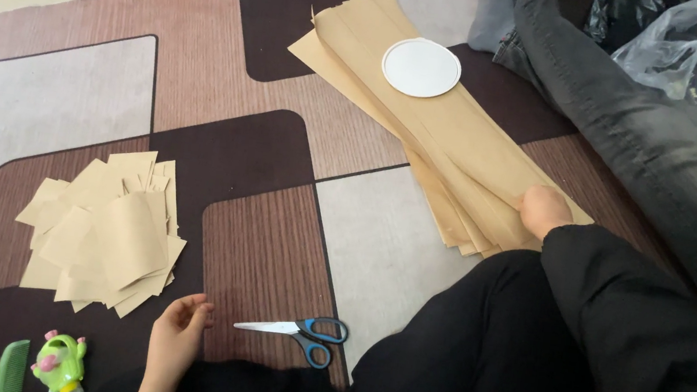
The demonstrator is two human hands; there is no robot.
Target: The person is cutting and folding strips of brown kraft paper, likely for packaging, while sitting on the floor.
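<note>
The right hand [543, 209] is pressing its curled fingers down on the near end of a stack of long brown paper sheets [453, 138], gripping the top edges there. A white round lid [421, 67] is lying on the far part of that stack. The left hand [176, 339] is resting half open on the patterned carpet [263, 239], fingers loosely bent and holding nothing. Scissors with blue and black handles [301, 332] are lying just right of it, blades closed. A pile of small cut brown paper pieces [105, 233] is sitting to the far left of that hand. A green plastic toy [60, 362] is standing near the left edge.
</note>
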